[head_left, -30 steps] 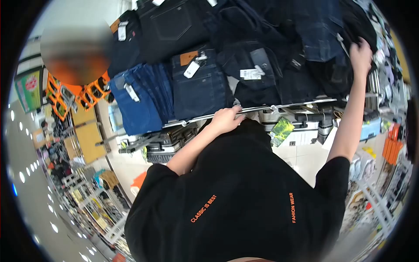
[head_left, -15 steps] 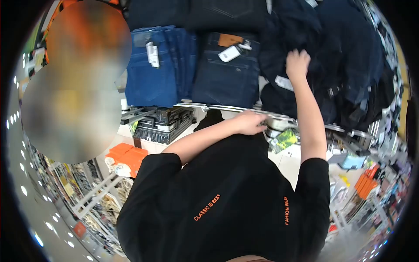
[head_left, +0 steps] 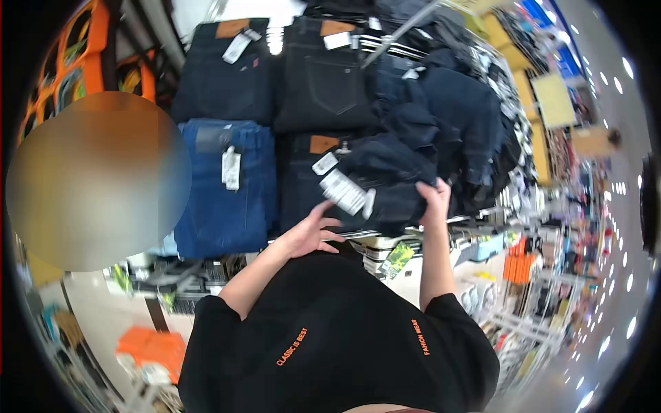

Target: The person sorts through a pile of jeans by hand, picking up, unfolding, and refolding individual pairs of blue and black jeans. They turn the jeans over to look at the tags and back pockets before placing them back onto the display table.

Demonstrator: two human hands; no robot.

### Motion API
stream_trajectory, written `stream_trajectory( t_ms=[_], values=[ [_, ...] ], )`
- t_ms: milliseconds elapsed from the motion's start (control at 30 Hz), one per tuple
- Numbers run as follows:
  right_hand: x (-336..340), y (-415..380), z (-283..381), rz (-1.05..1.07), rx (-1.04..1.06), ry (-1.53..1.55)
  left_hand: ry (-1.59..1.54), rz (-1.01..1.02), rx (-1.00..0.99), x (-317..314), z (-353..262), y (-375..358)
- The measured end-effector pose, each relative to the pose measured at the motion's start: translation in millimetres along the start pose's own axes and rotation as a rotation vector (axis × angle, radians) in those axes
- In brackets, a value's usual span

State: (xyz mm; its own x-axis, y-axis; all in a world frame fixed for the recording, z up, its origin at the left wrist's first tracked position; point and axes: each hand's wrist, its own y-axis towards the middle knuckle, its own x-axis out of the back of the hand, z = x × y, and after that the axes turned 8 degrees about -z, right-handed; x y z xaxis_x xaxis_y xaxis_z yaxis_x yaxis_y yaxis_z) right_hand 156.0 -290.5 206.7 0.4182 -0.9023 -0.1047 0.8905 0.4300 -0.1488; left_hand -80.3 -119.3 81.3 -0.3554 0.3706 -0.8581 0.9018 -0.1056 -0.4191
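Observation:
A crumpled pair of dark jeans (head_left: 389, 165) with white tags (head_left: 344, 193) lies over the front of the display. My right hand (head_left: 435, 199) grips its right edge, fingers closed round the cloth. Beside its left end, near the tags, my left hand (head_left: 313, 234) has its fingers spread and holds nothing. Partly beneath the crumpled pair is a folded dark pair (head_left: 297, 165) with a brown patch. Folded blue jeans (head_left: 224, 193) lie to the left.
Two folded dark stacks (head_left: 224, 79) (head_left: 327, 82) lie farther back. Rumpled dark garments (head_left: 468, 117) fill the right side. Black cases (head_left: 200, 272) stand below the shelf at left, and an orange item (head_left: 151, 344) is on the lower left.
My right hand has come down and toward my body with the dark jeans. My left hand has moved left, and its fingers have spread. The view has shifted, showing more of the back stacks.

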Motion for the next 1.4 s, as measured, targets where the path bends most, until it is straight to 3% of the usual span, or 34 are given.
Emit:
stream_trajectory(
  t_ms=[100, 167, 300, 367, 433, 567, 600, 633, 733, 833, 867, 900, 967, 1067, 1200, 1300, 1400],
  values=[
    [-52, -51, -1, 0.232, 0.013, -0.127, -0.462, 0.02, 0.297, 10, -27, 14],
    [-101, -71, -7, 0.425, 0.277, -0.287, -0.556, -0.004, 0.393, 14, -41, 19],
    [-139, -65, -9, 0.525, 0.611, -0.685, -0.469, 0.007, 0.314, 12, -60, 6],
    [-145, -61, -9, 0.45, 0.749, -0.665, -0.414, 0.005, 0.226, 13, -69, -2],
    [-142, -62, 1, 0.455, 0.733, -0.695, -0.366, -0.01, 0.122, 14, -78, -9],
    [-112, -36, -14, 0.253, 0.588, -0.662, -0.274, -0.055, -0.108, 16, -98, -27],
    [-110, -32, -16, 0.181, 0.264, -0.67, -0.255, -0.071, -0.169, 17, -102, -31],
    [-102, -22, -27, 0.22, 0.129, -0.538, -0.237, -0.089, -0.23, 18, -105, -35],
    [-109, -35, -35, 0.342, 0.05, -0.22, -0.17, -0.153, -0.399, 19, -115, -45],
    [-133, -61, -46, 0.528, 0.099, -0.164, -0.102, -0.208, -0.526, 19, -123, -48],
    [-118, -61, -94, 0.495, 0.06, -0.235, -0.073, -0.226, -0.564, 19, -125, -50],
    [-147, -66, -68, 0.561, -0.108, -0.208, -0.049, -0.243, -0.599, 18, -127, -49],
    [-145, -65, -75, 0.631, -0.134, -0.427, 0.011, -0.277, -0.666, 16, -131, -49],
    [-138, -71, -91, 0.467, 0.063, -0.306, 0.111, -0.335, -0.761, 15, -133, -45],
    [-141, -75, -69, 0.452, 0.331, -0.432, 0.268, -0.409, -0.861, 10, -129, -36],
    [-126, -72, -104, 0.708, 0.404, -0.689, 0.39, -0.458, -0.911, 5, -119, -31],
    [-115, -88, -160, 0.957, 0.196, -0.564, 0.528, -0.512, -0.956, -1, -108, -27]
  ],
)
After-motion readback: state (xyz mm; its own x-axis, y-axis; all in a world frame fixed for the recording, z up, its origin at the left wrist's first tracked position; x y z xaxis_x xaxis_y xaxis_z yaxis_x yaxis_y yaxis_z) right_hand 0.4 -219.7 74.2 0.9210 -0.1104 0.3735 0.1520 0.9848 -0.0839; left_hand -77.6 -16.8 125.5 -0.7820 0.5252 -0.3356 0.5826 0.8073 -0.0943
